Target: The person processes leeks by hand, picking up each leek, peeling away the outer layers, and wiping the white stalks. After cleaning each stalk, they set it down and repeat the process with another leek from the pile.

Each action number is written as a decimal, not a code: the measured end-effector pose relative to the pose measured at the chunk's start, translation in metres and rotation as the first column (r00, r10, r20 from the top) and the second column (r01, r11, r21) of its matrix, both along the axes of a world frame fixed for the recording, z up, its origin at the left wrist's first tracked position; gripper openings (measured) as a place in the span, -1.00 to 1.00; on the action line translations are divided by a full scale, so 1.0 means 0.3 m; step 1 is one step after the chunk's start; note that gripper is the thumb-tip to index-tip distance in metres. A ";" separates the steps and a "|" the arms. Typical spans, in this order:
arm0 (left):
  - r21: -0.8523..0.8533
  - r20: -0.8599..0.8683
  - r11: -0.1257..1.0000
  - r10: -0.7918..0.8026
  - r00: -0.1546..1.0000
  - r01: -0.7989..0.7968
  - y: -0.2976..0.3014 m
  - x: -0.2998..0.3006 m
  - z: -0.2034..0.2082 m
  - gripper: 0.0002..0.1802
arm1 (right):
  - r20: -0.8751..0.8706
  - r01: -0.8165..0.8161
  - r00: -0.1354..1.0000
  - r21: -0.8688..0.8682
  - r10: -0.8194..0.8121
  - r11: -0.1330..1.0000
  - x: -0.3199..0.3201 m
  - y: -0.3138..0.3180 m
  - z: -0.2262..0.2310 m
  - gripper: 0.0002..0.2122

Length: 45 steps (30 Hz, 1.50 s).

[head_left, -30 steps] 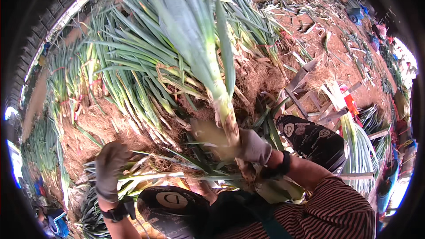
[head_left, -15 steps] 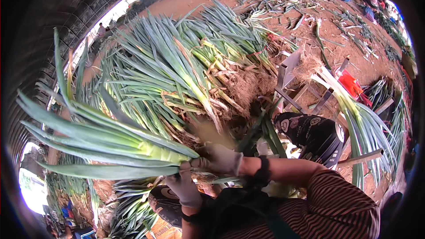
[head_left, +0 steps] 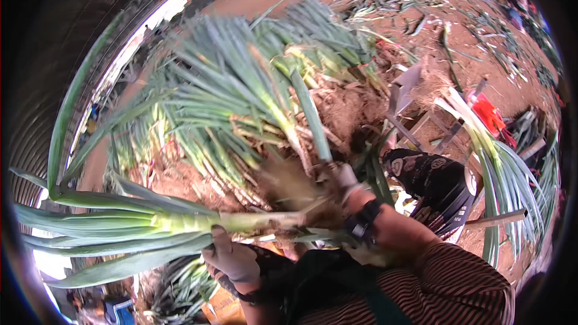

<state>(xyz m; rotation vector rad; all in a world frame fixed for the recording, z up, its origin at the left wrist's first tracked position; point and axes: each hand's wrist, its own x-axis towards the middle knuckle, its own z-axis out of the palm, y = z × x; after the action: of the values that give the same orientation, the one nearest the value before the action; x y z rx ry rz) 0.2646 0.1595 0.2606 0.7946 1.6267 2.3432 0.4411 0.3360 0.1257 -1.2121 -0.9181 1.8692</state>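
Note:
My left hand (head_left: 233,259), in a pale glove, is closed around the stalk of a large green onion (head_left: 171,222). Its long leaves fan out to the left and one bends sharply upward, while the pale shank and blurred, soil-stained root end point right. My right hand (head_left: 344,179), gloved and smeared by motion, is just beyond that root end. A green onion leaf (head_left: 311,117) rises from its closed fingers and seems to be gripped there. Behind my hands a big pile of untrimmed green onions (head_left: 232,72) lies on the soil.
Cleaned green onions (head_left: 497,165) rest across a metal and wood rack (head_left: 415,117) at my right, beside a red item (head_left: 486,114). My bent knee (head_left: 430,180) is near the rack. Leaf scraps (head_left: 415,0) litter the far ground. More green onions (head_left: 180,283) lie lower left.
My right hand has moved right, away from my left hand, and a leaf now stands up from it. The held green onion has shifted lower, its pale shank now exposed.

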 end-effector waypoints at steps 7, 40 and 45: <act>-0.236 -0.384 0.959 0.056 0.922 -0.156 -0.011 -0.006 0.006 -0.66 | 0.952 -0.840 0.007 0.171 -0.306 0.514 0.258 0.241 -0.625 -0.79; -0.930 -0.133 0.263 -0.891 0.434 0.257 -0.023 0.014 -0.323 -0.77 | 0.146 -0.412 0.888 0.672 0.436 0.615 0.102 -0.206 0.366 -0.73; -0.223 -0.115 0.927 -0.332 0.936 0.302 0.119 0.084 0.167 -0.50 | 0.185 -0.543 0.822 0.540 0.539 0.642 0.116 -0.215 0.389 -0.71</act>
<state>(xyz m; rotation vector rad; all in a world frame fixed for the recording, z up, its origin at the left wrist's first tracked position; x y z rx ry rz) 0.2898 0.1953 0.3108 1.1181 1.6165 1.9021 0.4760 0.2714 0.2424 -0.5857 -1.8563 1.7861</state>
